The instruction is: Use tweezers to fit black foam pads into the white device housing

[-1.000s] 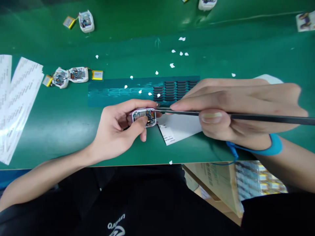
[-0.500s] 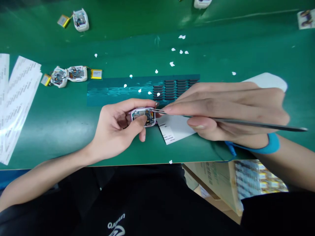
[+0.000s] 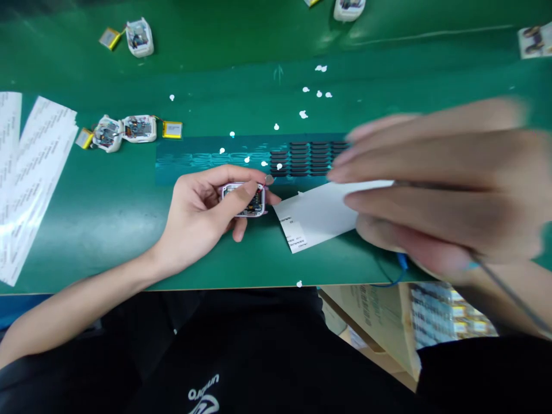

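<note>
My left hand (image 3: 200,210) is closed around a small watch-like case (image 3: 258,204), its open side up and a circuit board showing. The thumb lies across the board and hides part of it. By the index fingertip, at the case's upper right corner, is a small round metal disc (image 3: 269,179). To the right, my right hand (image 3: 448,184) is smeared by motion above a white label sheet (image 3: 323,214). It grips tweezers (image 3: 511,287), whose shaft slants out at the lower right. Their tips cannot be made out.
A teal strip (image 3: 207,167) with rows of black pieces (image 3: 299,160) lies behind my hands. Open cases (image 3: 140,127) with batteries (image 3: 172,130) rest at left, near long label sheets (image 3: 41,172). White dots (image 3: 303,114) are scattered about. A cardboard box (image 3: 371,322) stands below the table edge.
My right hand has pulled back from the case, up and to the right, and the tweezers have swung to slant downward. My left thumb has slid up across the board.
</note>
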A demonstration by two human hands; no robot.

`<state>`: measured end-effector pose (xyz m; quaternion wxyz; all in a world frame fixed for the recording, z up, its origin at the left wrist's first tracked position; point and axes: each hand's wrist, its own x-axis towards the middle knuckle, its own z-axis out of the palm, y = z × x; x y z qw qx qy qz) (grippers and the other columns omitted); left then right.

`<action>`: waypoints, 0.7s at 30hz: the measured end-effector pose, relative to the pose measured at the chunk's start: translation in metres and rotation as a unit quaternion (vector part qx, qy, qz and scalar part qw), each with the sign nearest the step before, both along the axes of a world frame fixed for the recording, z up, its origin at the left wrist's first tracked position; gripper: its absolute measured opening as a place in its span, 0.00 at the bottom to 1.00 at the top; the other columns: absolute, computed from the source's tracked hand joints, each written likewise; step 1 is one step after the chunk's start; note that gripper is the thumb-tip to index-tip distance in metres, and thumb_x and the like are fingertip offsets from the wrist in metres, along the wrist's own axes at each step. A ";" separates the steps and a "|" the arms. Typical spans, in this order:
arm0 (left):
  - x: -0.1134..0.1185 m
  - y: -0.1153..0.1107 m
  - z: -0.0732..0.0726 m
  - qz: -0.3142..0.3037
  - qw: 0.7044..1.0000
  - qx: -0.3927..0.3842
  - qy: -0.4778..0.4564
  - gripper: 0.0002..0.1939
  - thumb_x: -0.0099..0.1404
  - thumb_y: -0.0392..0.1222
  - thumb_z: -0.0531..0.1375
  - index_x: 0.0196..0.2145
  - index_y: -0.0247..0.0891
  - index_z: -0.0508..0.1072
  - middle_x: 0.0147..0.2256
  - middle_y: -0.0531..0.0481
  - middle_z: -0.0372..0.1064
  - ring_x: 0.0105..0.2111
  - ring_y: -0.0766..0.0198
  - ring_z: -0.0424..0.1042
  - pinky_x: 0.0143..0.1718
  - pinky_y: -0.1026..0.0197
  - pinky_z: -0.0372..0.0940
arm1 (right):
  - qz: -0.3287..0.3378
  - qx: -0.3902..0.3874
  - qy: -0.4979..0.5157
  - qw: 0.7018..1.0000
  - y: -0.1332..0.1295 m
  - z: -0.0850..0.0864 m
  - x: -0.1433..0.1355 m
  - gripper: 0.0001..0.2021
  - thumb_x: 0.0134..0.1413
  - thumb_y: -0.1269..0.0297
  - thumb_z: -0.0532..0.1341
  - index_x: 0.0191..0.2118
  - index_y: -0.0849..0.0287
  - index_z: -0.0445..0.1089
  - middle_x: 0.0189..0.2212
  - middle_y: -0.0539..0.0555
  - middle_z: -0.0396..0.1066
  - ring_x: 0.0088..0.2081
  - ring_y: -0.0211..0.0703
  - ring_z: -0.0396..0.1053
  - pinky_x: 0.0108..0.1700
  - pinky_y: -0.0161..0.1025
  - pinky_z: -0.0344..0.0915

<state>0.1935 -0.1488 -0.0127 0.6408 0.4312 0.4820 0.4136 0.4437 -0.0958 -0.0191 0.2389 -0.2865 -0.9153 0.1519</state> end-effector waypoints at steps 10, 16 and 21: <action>0.004 -0.003 0.006 -0.019 0.996 0.035 0.077 0.04 0.68 0.34 0.66 0.41 0.38 0.79 0.19 0.59 0.69 0.15 0.69 0.68 0.16 0.66 0.61 | 0.026 0.237 -0.057 0.970 -0.012 -0.008 -0.005 0.16 0.78 0.67 0.55 0.60 0.45 0.76 0.45 0.48 0.83 0.34 0.41 0.79 0.24 0.39 0.62; 0.003 -0.002 0.000 -0.033 0.998 0.036 0.049 0.06 0.68 0.34 0.65 0.38 0.40 0.71 0.22 0.59 0.70 0.16 0.70 0.70 0.16 0.68 0.60 | 0.024 0.229 -0.090 0.969 -0.013 -0.005 -0.003 0.17 0.78 0.69 0.54 0.62 0.46 0.72 0.51 0.49 0.83 0.40 0.43 0.82 0.28 0.40 0.66; 0.000 -0.001 -0.009 -0.066 0.991 0.094 0.063 0.07 0.69 0.32 0.63 0.42 0.40 0.70 0.23 0.60 0.71 0.16 0.69 0.72 0.15 0.67 0.60 | -0.012 0.291 -0.046 0.956 -0.013 -0.009 -0.012 0.13 0.75 0.75 0.55 0.52 0.55 0.74 0.44 0.50 0.83 0.35 0.38 0.79 0.26 0.39 0.62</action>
